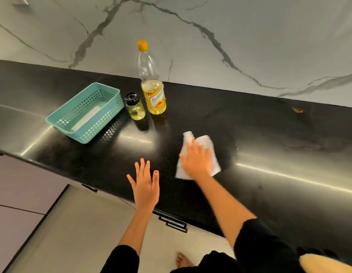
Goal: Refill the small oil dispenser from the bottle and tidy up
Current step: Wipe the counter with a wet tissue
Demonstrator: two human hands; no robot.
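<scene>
A tall clear oil bottle (151, 83) with a yellow cap stands upright at the back of the black counter (269, 134), about a third full of yellow oil. Just left of it stands the small glass oil dispenser (135, 107) with a black lid and some oil inside. My right hand (196, 159) lies flat with straight fingers on a white cloth (205, 143), pressing it onto the counter in front of the bottle. My left hand (144, 185) rests open, fingers spread, near the counter's front edge, holding nothing.
A teal perforated plastic basket (82, 113) sits left of the dispenser with a white sheet lying in it. A marble wall (210, 36) rises behind the counter. Drawer handles (173, 223) and floor lie below the front edge.
</scene>
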